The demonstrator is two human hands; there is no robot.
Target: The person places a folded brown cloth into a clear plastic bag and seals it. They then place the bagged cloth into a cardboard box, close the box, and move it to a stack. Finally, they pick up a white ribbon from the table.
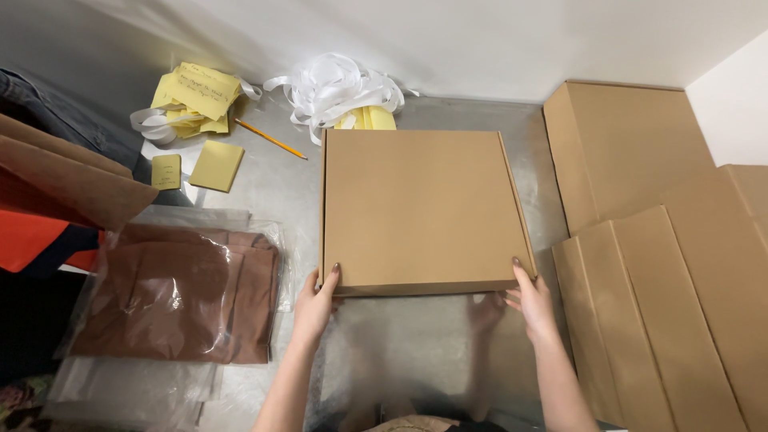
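Both hands — left hand point(314, 304), right hand point(532, 300) — grip the closed cardboard box point(420, 210)

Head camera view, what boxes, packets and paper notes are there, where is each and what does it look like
Closed box: centre, square, brown, held at its near corners by left hand and right hand.
Flat boxes: right, brown stack.
Clear bags: left, brown cloth inside.
Yellow notes: far left, loose pile.

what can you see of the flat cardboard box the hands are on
The cardboard box is plain brown, flat and roughly square, with its lid shut. It lies level on the shiny metal table, which mirrors its front edge. The left hand holds its near left corner, thumb on top; the right hand holds the near right corner likewise. Its far edge sits close to a heap of white ribbon and yellow notes; whether they touch is unclear.
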